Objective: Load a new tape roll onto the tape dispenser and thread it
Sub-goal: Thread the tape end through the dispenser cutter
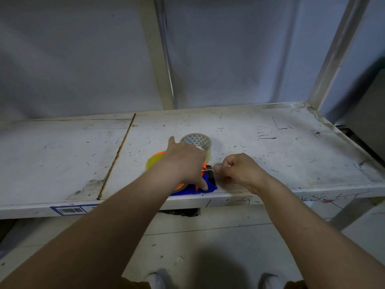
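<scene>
Blue-orange tape dispenser [205, 183] under left hand [184, 163]'s clamped grip; right hand [239, 170] pinching tape end; barcode label [69, 210] unreadable.

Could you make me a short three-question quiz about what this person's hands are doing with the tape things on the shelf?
1. True or false: the left hand rests on the blue and orange tape dispenser.
2. Where does the spare tape roll with the triangle-patterned core stand? A) behind the dispenser B) on the floor C) in the right hand
3. Fill in: the right hand pinches at the dispenser's ____ end, near the dark roller.

Key: 1 true; 2 A; 3 right. Whether clear tape lies between the fingers is too faint to tell.
</scene>
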